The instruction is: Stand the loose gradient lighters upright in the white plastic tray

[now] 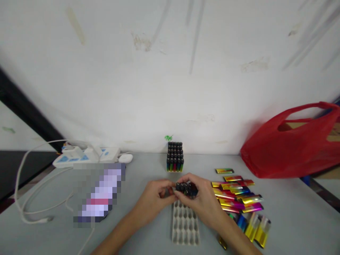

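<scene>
Above the far end of a pale grey moulded tray (pixel 186 225), my two hands meet. My right hand (pixel 203 198) is closed around a small cluster of black-topped pieces (pixel 184 187), with their lower parts hidden by the fingers. At the cluster's left side, my left hand (pixel 158 194) pinches with thumb and index finger; what is between them is too small to make out. The tray's nearer rows of hollows show no pieces. Behind my hands a block of black-topped, shiny coloured tubes (pixel 175 156) stands upright in tight rows.
Many loose shiny metallic tubes (pixel 233 202) lie scattered right of the tray, some under my right forearm. A red plastic bag (pixel 289 148) stands at the back right. On the left are a pixelated phone-like device (pixel 102 194), a white power strip (pixel 87 157) and loose white cables.
</scene>
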`<action>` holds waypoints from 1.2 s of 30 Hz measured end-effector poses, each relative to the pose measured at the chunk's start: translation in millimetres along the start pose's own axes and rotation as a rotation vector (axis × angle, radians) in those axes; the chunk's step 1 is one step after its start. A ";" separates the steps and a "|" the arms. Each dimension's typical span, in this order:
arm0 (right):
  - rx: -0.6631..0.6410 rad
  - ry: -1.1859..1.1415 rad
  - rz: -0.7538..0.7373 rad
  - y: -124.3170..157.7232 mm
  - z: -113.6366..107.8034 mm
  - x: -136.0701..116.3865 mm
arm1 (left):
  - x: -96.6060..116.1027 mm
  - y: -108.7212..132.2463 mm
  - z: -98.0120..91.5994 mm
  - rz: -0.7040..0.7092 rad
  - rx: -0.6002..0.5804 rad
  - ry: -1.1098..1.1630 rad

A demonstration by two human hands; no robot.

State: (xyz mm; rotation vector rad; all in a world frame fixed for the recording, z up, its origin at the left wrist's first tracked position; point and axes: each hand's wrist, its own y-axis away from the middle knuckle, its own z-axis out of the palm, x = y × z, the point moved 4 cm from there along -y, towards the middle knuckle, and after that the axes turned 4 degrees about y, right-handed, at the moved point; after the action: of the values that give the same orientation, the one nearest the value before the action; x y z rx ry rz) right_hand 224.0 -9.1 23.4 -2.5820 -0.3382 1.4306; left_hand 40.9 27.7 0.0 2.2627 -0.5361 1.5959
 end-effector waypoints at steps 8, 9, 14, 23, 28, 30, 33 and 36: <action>-0.002 -0.025 0.003 1.4 0.9 4.3 | -4.2 -4.6 -1.8 0.101 0.013 -0.107; -0.007 -0.034 0.013 1.8 0.9 4.8 | -3.8 -4.5 -1.6 0.108 0.009 -0.117; -0.009 -0.108 0.067 3.0 -4.8 1.5 | -1.5 -3.6 -1.0 0.137 0.005 -0.157; 0.199 -0.677 0.276 -6.1 -19.9 18.2 | -2.6 -3.7 -1.5 0.025 0.002 -0.078; 0.264 -0.860 0.366 -7.6 -20.5 23.8 | -3.1 -3.4 -0.8 -0.023 0.000 -0.045; 0.273 -0.911 0.384 -7.3 -21.3 22.5 | -4.4 -3.0 -0.8 -0.044 0.005 -0.028; 0.265 -0.989 0.409 -7.0 -22.0 21.9 | -5.5 -2.4 -0.8 -0.071 0.006 -0.012; 0.221 -1.072 0.460 -6.7 -20.1 23.2 | -4.5 -2.2 -0.9 -0.085 0.005 -0.010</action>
State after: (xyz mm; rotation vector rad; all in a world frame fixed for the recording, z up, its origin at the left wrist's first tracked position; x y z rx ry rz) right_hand 252.3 3.0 16.8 -1.5431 0.3154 2.7196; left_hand 39.9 30.6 -4.1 2.2670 -0.4321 1.5472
